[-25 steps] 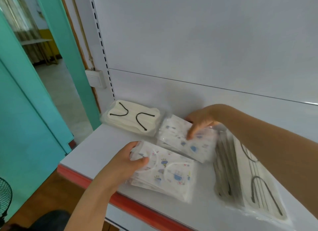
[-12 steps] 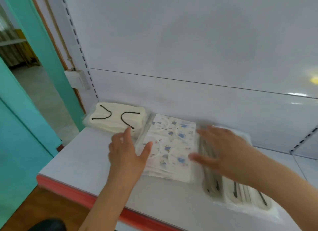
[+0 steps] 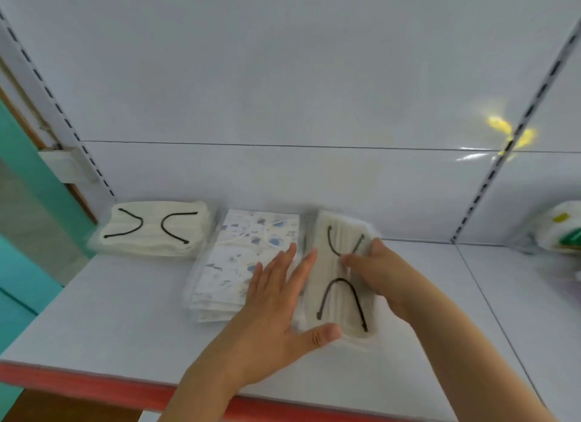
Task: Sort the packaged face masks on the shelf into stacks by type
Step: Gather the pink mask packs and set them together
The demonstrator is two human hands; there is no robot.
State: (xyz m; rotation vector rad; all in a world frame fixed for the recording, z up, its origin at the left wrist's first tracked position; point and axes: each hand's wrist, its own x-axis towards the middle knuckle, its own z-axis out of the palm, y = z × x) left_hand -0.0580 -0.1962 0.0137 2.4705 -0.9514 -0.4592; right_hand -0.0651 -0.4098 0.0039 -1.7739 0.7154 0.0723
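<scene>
Three stacks of packaged masks lie on the white shelf (image 3: 100,308). A cream stack with black ear loops (image 3: 154,229) sits at the back left. A stack of white masks with blue prints (image 3: 245,258) lies in the middle. To its right is another cream stack with black loops (image 3: 339,283), turned lengthwise. My left hand (image 3: 276,299) lies flat with straight fingers against that stack's left side, thumb at its front edge. My right hand (image 3: 374,270) grips its right side, fingers curled over the top.
The shelf has a red front edge (image 3: 94,387) and a white back panel with slotted uprights (image 3: 490,176). A white and green bag (image 3: 562,233) lies at the far right. A teal wall (image 3: 19,201) stands to the left.
Both hands left the printed stack and moved right onto the lengthwise cream stack. The view has swung to the right, and a bag has come into view at the far right.
</scene>
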